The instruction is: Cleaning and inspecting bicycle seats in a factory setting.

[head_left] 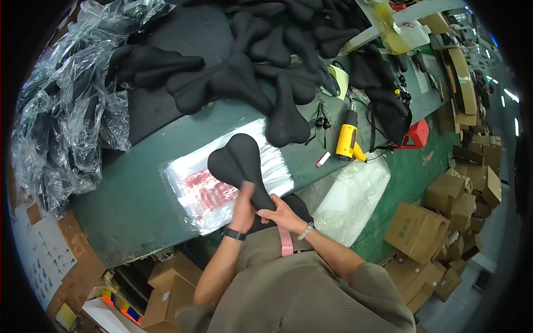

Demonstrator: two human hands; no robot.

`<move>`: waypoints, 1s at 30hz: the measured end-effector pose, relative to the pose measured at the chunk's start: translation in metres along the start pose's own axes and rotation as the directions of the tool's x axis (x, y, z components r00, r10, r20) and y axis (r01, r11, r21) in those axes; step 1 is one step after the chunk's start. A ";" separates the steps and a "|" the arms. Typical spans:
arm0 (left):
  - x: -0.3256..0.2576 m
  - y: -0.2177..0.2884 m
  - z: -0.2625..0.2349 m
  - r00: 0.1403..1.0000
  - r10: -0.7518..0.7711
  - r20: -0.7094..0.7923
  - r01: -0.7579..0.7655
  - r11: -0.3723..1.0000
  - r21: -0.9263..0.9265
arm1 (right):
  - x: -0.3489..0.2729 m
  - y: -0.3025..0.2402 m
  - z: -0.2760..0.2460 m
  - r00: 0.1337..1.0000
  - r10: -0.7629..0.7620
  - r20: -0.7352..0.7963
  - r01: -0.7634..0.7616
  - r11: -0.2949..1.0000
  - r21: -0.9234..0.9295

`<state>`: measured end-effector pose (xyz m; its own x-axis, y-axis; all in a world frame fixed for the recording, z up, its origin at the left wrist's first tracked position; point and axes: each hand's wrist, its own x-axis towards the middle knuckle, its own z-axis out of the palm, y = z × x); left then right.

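Fingers of both hands — left hand (244, 206), right hand (280, 213) — grip black saddle (237, 162).

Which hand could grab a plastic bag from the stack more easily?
Probably the left hand. It grips the black bike seat right beside the stack of plastic bags. The right hand holds the seat's narrow end, farther from the bags.

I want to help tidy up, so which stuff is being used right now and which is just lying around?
In use:
- black padded bicycle saddle, held by left hand and right hand
- stack of clear plastic bags beneath it

Lying about:
- yellow heat gun
- pile of black saddles
- brown cardboard boxes
- red plastic stool
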<state>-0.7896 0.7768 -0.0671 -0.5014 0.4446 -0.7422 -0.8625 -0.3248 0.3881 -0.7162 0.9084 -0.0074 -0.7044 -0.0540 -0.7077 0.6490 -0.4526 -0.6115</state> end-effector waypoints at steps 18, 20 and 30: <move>0.042 -0.096 0.060 0.987 -0.010 -0.163 -0.024 0.979 -0.201 | 0.139 -0.082 -0.276 0.435 -0.695 -0.573 -0.151 0.571 -0.807; 0.037 -0.094 0.042 0.982 0.008 -0.189 -0.051 0.973 -0.226 | 0.110 -0.100 -0.233 0.562 -0.524 -0.640 -0.019 0.765 -0.643; 0.052 -0.110 0.039 0.999 -0.011 0.030 0.024 0.869 -0.494 | 0.006 -0.067 -0.037 0.940 -0.317 0.128 0.122 -0.039 -0.992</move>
<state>-0.7233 0.8684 -0.1268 -0.4935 0.4729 -0.7300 -0.7283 -0.6835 0.0495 -0.7534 0.9710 0.0165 -0.9043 -0.0210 -0.4263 0.1741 0.8938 -0.4133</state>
